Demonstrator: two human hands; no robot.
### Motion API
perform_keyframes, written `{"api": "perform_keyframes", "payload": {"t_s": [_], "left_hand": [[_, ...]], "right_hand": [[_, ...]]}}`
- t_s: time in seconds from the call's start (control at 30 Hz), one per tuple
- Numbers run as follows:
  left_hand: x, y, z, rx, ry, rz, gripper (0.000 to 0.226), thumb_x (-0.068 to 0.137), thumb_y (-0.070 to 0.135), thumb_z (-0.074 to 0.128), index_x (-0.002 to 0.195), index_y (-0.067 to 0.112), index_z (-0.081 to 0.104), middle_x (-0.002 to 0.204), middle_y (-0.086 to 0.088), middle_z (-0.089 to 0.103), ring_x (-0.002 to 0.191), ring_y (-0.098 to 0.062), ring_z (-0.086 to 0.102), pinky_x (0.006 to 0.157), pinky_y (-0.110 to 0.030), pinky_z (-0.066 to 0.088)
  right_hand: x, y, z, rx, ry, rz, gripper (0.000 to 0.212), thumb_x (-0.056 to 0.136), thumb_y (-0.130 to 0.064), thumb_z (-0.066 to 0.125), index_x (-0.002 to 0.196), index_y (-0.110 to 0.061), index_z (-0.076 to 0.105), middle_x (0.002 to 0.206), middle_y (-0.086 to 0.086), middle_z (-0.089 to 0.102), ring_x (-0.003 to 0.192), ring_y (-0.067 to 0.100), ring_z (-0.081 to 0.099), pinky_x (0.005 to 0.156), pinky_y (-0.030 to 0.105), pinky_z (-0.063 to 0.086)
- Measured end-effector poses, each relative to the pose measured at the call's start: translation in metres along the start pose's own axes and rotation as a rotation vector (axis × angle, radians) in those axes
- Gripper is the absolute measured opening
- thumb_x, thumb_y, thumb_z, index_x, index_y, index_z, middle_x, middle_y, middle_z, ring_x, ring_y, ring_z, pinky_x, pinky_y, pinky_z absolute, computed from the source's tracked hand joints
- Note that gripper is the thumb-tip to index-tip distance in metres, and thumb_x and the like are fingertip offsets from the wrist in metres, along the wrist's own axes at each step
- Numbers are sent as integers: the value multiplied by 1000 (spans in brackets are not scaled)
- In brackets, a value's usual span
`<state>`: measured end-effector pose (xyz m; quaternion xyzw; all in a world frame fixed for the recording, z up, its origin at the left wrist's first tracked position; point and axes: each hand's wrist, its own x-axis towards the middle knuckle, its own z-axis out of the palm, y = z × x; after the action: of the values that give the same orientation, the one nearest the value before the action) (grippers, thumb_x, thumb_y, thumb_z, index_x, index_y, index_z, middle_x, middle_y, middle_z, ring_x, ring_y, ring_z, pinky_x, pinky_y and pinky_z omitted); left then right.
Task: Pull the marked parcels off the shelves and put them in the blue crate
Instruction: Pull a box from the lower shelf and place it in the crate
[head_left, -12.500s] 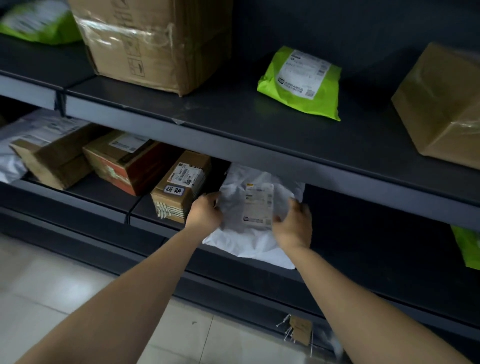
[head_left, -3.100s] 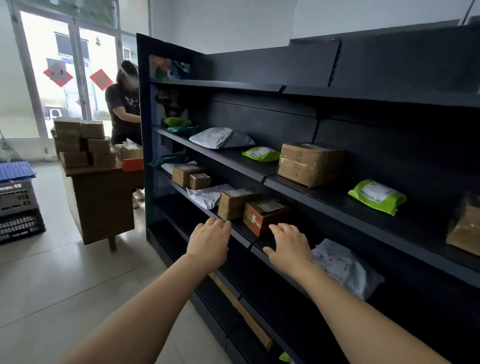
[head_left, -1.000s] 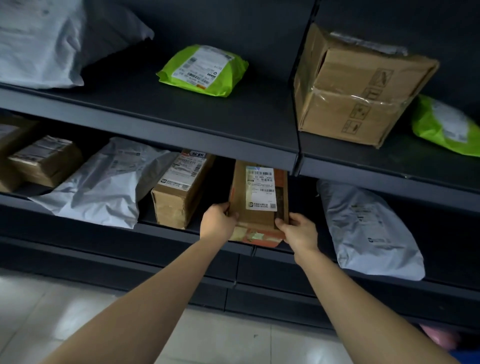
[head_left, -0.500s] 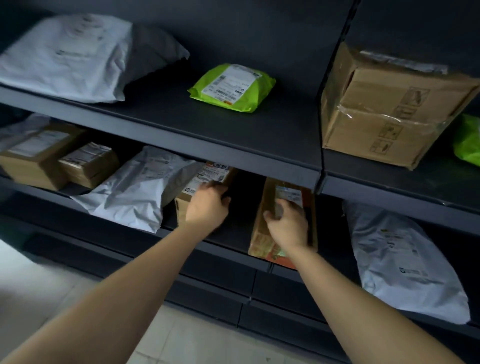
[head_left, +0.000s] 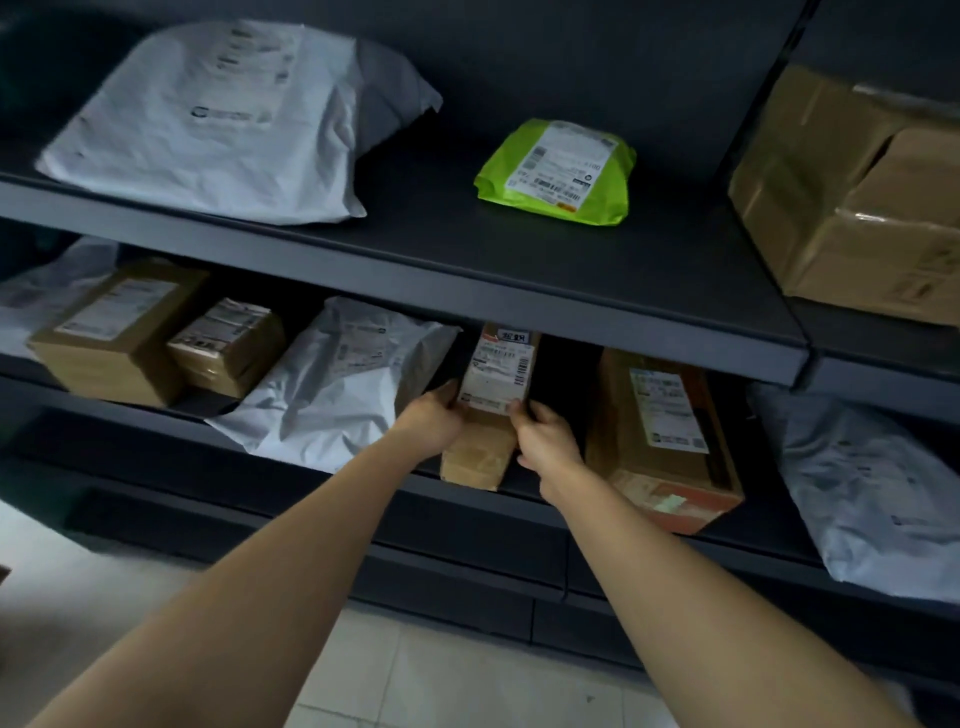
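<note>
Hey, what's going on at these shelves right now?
A person is working at dark shelves stocked with parcels. Both hands grip a narrow cardboard box on the lower shelf: the left hand on its left side, the right hand on its right. The box's front end sits at the shelf edge, between a white mailer bag and a larger brown box. No blue crate is in view.

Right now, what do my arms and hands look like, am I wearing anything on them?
Nothing is worn as far as the view shows. Both forearms are bare from the bottom edge of the picture to the wrists: no sleeves, gloves, watch or bracelet. The left hand and right hand show no rings, though some fingers are hidden.
</note>
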<state>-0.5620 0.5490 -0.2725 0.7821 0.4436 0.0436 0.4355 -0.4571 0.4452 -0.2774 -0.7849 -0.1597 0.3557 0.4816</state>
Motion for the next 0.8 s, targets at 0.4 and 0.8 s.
{"api": "perform_keyframes", "payload": {"t_s": [0.4, 0.8], "left_hand": [[-65, -30, 5, -165, -159, 145, 41, 100, 39, 40, 142, 37, 37, 122, 0, 64, 106, -23, 63, 91, -45, 53], [-217, -7, 49, -228, -85, 346, 49, 98, 37, 48, 143, 49, 32, 110, 30, 61, 97, 9, 58, 76, -13, 46]], "right_hand": [[-85, 21, 4, 205, 161, 12, 42, 92, -22, 64, 133, -19, 55, 123, 4, 64, 104, 17, 62, 91, 37, 54], [-231, 75, -56, 319, 238, -192, 32, 92, -18, 63, 122, -28, 63, 110, -14, 70, 104, 1, 64, 86, 21, 54]]}}
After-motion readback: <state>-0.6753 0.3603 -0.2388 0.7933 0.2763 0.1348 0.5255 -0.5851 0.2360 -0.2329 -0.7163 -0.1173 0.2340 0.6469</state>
